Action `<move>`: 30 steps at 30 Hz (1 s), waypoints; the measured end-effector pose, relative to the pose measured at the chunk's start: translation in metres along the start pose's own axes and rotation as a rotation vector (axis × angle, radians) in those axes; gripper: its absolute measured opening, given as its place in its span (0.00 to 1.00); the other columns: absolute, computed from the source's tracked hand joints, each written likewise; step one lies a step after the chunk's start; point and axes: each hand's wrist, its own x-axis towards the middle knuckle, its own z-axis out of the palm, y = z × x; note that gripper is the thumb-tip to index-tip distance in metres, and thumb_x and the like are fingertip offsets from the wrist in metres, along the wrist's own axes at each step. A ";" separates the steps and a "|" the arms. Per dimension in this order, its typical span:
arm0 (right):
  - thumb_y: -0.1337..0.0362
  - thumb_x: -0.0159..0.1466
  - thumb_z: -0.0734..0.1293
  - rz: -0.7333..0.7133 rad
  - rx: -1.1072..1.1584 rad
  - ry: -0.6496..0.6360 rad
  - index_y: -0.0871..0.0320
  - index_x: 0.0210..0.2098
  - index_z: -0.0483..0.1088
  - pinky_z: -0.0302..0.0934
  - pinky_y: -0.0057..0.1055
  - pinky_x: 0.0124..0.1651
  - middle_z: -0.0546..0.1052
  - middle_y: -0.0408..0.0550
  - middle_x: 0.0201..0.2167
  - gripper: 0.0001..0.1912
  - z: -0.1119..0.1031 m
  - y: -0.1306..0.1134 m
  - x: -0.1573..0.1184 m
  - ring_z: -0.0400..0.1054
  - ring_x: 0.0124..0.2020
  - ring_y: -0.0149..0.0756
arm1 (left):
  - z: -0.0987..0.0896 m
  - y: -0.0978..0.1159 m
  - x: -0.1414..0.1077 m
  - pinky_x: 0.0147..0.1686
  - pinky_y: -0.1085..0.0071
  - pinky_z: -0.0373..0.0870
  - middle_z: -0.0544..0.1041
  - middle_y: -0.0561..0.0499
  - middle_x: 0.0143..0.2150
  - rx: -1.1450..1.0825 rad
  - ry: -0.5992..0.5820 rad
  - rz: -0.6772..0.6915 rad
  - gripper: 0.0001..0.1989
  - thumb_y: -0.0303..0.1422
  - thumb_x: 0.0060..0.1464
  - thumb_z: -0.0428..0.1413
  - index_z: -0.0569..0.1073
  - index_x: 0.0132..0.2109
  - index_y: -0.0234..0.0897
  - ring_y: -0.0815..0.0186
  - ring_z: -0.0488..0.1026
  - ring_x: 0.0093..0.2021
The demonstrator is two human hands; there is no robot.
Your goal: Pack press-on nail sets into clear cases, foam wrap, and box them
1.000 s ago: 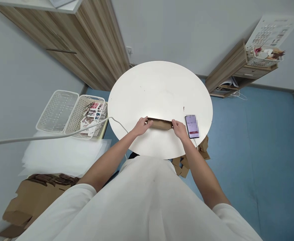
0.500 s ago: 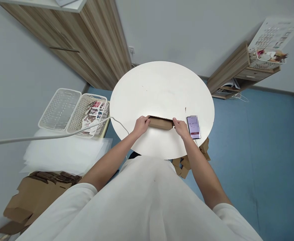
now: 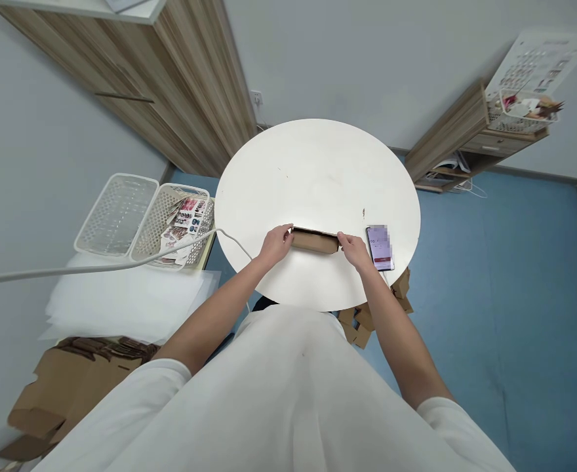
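Observation:
A small brown cardboard box (image 3: 315, 242) is held low over the near half of the round white table (image 3: 318, 170), with a dark gap along its far edge. At its left end, my left hand (image 3: 277, 244) is closed on the cardboard, the thumb on the near side. My right hand (image 3: 353, 249) grips the opposite end near the far corner. Whether the box's underside touches the tabletop cannot be made out. Just right of my right hand lies a phone (image 3: 379, 248) with its screen lit.
Left of the table stand two white plastic baskets (image 3: 116, 213), one holding printed cards (image 3: 185, 226). Below them are white sheets (image 3: 126, 298) and flattened cardboard (image 3: 72, 387). A white cable (image 3: 185, 246) crosses to the table's left edge. Folded boxes (image 3: 360, 321) lie beneath the right side.
The far edge of the box looks slightly more folded over, showing a paler strip. Both hands keep their hold at the two ends, almost unmoved.

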 end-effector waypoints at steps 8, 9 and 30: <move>0.50 0.56 0.63 0.115 0.262 -0.114 0.52 0.60 0.56 0.63 0.31 0.33 0.70 0.47 0.39 0.34 0.012 0.022 -0.013 0.66 0.31 0.31 | 0.001 -0.013 -0.007 0.38 0.69 0.68 0.71 0.46 0.46 -0.319 -0.116 -0.239 0.24 0.43 0.55 0.48 0.63 0.57 0.40 0.65 0.72 0.39; 0.50 0.56 0.63 0.134 0.287 -0.127 0.52 0.59 0.56 0.64 0.30 0.33 0.70 0.48 0.41 0.34 0.012 0.022 -0.013 0.67 0.31 0.32 | 0.001 -0.013 -0.005 0.37 0.69 0.69 0.72 0.45 0.46 -0.370 -0.149 -0.311 0.27 0.46 0.54 0.48 0.61 0.58 0.39 0.65 0.73 0.38; 0.62 0.52 0.66 -0.025 0.510 -0.012 0.55 0.54 0.61 0.59 0.42 0.56 0.61 0.54 0.59 0.29 0.056 0.060 -0.054 0.60 0.57 0.42 | 0.031 -0.022 -0.048 0.46 0.64 0.67 0.70 0.44 0.54 -0.421 -0.163 -0.234 0.21 0.32 0.50 0.53 0.66 0.52 0.38 0.60 0.70 0.50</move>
